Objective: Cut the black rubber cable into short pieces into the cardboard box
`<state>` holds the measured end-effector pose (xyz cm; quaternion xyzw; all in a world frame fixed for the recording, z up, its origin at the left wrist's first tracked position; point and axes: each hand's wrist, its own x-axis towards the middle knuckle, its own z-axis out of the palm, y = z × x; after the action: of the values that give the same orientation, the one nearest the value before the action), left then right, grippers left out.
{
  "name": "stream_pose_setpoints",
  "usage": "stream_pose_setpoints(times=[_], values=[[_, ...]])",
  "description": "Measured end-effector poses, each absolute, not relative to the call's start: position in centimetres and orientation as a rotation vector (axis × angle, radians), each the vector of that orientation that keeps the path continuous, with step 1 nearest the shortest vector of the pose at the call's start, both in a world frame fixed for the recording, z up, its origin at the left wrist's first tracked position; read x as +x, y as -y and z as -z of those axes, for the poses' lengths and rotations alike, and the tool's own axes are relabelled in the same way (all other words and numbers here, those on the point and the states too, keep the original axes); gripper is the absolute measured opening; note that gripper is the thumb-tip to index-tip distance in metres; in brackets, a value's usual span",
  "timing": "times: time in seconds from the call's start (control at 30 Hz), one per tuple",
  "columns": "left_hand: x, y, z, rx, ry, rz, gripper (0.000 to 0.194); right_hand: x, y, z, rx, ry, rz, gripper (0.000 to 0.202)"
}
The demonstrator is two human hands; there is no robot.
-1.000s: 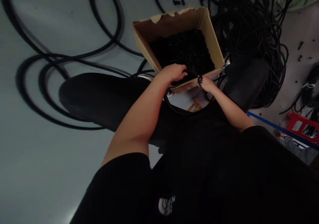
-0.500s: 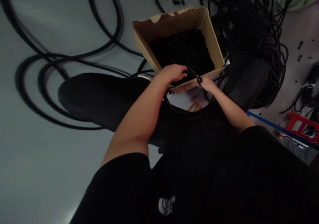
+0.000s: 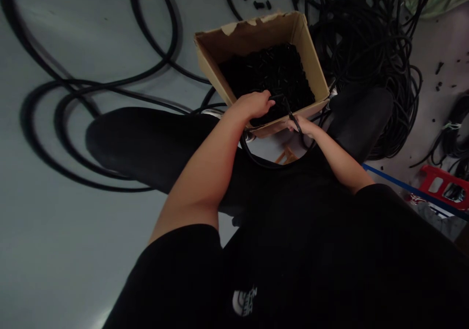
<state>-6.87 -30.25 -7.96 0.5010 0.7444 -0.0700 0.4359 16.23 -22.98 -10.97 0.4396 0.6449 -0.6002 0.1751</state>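
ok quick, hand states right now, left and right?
Left hand: closed on the black cable, over the cardboard box.
Right hand: closed on the same cable.

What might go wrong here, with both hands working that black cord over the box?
The cord runs between the left hand and right hand, then loops down over the lap; a hard pull might snag it. The cardboard box sits tilted between the knees, so its small black pieces may spill. Loose cables on the floor look like a tripping hazard.

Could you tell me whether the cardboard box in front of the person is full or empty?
Partly full: the cardboard box holds small black pieces below its rim.
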Motion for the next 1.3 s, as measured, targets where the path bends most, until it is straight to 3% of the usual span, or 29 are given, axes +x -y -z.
stream_pose_setpoints(times=[0.2, 0.57, 0.77, 1.03, 1.3], values=[[-6.3, 30.2, 8.3, 1.303, -1.739, 0.100, 0.062, 16.2, 22.9, 11.6, 1.077, -1.870, 1.788, 0.037], [-6.0, 30.1, 8.3, 1.342, -1.681, 0.057, 0.064, 15.1, 23.7, 9.6, 1.247, -1.747, 1.802, 0.034], [-5.9, 30.0, 7.6, 1.323, -1.687, 0.106, 0.066, 14.9, 23.7, 8.8, 1.245, -1.767, 1.719, 0.046], [-6.0, 30.1, 8.7, 1.366, -1.696, 0.060, 0.063, 15.7, 23.5, 9.7, 1.228, -1.801, 1.680, 0.043], [-6.4, 30.2, 8.9, 1.379, -1.666, 0.066, 0.064, 15.5, 23.6, 9.4, 1.299, -1.707, 1.760, 0.058]])
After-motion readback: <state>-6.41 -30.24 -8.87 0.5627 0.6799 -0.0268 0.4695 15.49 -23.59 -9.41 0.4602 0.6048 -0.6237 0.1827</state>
